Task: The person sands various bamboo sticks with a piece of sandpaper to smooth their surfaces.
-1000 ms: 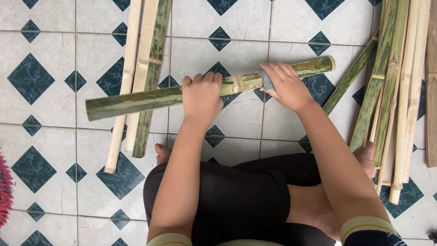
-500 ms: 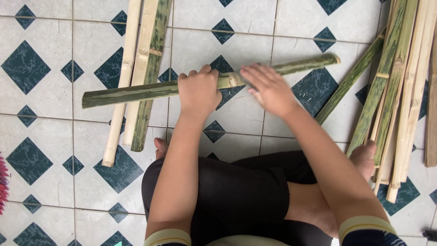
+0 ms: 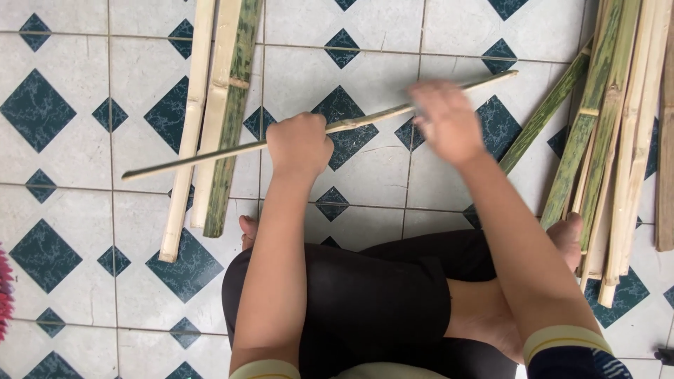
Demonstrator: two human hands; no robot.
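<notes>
Gripping the bamboo strip (image 3: 210, 156) in a closed fist at centre frame, your left hand (image 3: 300, 145) held it edge-on, where a second earlier its broad green face showed. You had rolled it. Your right hand (image 3: 447, 121) was blurred over the strip; I cannot tell its grip. More bamboo slats (image 3: 221, 119) lay upper left, a bundle (image 3: 618, 140) at right. No containers were visible on the tiled floor (image 3: 63, 210).
</notes>
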